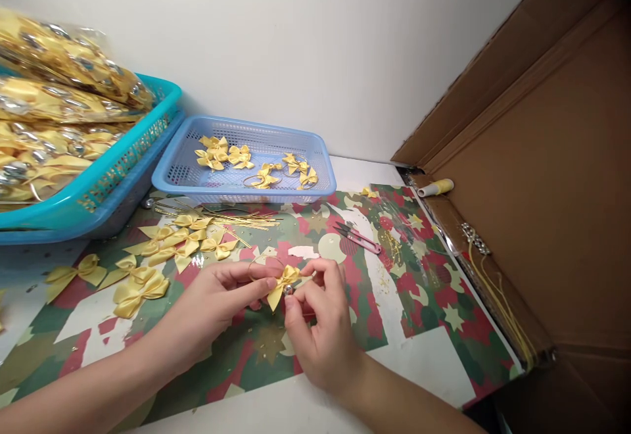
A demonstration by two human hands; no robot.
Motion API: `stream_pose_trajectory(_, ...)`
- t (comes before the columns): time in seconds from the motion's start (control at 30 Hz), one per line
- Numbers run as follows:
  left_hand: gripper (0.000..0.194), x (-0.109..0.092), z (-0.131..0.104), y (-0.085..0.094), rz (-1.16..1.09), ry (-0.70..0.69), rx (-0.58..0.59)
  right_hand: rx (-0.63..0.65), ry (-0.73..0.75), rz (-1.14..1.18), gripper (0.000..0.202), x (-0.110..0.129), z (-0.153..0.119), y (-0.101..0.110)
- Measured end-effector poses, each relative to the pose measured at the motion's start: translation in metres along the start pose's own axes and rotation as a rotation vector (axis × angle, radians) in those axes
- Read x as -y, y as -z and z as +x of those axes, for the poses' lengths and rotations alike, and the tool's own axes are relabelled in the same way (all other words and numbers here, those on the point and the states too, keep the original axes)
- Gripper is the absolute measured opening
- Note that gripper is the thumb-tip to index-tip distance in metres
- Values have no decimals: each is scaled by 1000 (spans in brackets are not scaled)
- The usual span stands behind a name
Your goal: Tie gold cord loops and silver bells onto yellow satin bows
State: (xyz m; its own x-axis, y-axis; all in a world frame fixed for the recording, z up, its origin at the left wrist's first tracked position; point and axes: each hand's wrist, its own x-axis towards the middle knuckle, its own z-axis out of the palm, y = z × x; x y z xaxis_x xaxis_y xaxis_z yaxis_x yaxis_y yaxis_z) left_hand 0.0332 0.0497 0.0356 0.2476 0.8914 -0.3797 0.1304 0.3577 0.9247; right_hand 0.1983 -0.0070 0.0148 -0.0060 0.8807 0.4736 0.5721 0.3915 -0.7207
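Between my two hands is a yellow ribbon bow (288, 277), with a thin gold loop beside it. My left hand (229, 292) pinches the bow's left side between thumb and fingers. A small silver bell (288, 290) sits at the front of the bow, and the fingertips of my right hand (318, 322) close on it. Several loose yellow bows (140, 289) lie to the left on the patterned sheet (271, 348). Behind them is a bundle of gold wire ties (246, 221).
A blue basket (246, 191) with several bows stands at the back. To its left, a turquoise basket (128, 151) holds bagged bows. Pink-handled snips (359, 238) lie behind my right hand. A cardboard wall (542, 158) rises on the right, near a thread spool (436, 188).
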Motion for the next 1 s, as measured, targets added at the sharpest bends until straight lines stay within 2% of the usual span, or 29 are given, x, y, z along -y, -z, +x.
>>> stream_pose_trajectory(0.23, 15, -6, -5, -2, -13, -19, 30, 3, -47, -50, 20, 4, 0, 2)
stream_pose_trajectory(0.57, 25, 8, -1, -2, -44, -7, 22, 48, -79, 7, 20, 4, 2, 3)
stream_pose_trajectory(1.0, 27, 2, -3, -3, 8, -6, -16, 39, -91, 13, 19, 3, 1, 0)
